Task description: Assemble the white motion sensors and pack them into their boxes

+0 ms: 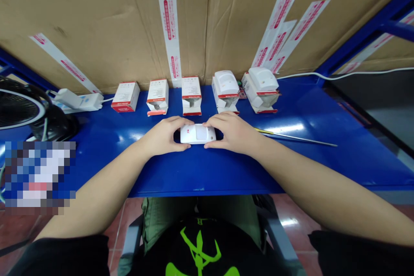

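Note:
A white motion detector (199, 134) with a small red mark lies crosswise on the blue table (194, 172). My left hand (166, 136) pinches its left end between thumb and fingers. At its right end, my right hand (228, 133) grips it the same way. Just behind my hands stands a row of small white-and-red boxes: an upright one (191, 95) with its flap open, another open box (158, 96), and a closed one (126, 96). Two more white detectors (226, 83) (263, 79) rest on top of the open boxes at the right.
A long thin screwdriver (300, 139) with a yellow handle lies right of my right forearm. A black fan (48, 112) and a white power strip (77, 101) occupy the left. Behind the boxes rises a taped cardboard wall (129, 21). Blue frame bars (352, 47) flank it.

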Tool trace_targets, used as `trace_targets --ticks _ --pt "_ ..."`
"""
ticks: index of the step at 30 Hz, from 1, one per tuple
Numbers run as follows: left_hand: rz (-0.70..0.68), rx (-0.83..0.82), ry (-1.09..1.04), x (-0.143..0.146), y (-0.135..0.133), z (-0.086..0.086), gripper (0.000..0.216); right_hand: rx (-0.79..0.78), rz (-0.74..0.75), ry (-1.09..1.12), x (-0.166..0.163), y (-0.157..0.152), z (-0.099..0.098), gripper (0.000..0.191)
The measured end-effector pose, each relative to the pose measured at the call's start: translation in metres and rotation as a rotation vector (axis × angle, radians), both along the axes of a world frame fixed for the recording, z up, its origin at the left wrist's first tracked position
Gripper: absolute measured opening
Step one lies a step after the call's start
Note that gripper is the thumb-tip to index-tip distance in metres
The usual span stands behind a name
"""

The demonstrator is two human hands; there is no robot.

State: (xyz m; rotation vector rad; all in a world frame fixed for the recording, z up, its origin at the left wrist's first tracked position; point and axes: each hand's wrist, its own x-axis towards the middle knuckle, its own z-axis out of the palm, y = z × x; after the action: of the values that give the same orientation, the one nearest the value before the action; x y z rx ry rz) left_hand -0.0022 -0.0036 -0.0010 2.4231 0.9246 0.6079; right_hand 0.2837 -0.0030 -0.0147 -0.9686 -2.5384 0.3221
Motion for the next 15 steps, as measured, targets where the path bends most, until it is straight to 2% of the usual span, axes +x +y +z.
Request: trace_targets --ticks 15 --pt "0.005 0.023 0.030 0.0017 0.0002 -0.0012 0.054 0.016 -0.009 -0.012 -0.0002 -0.0014 -0.0004 0.039"
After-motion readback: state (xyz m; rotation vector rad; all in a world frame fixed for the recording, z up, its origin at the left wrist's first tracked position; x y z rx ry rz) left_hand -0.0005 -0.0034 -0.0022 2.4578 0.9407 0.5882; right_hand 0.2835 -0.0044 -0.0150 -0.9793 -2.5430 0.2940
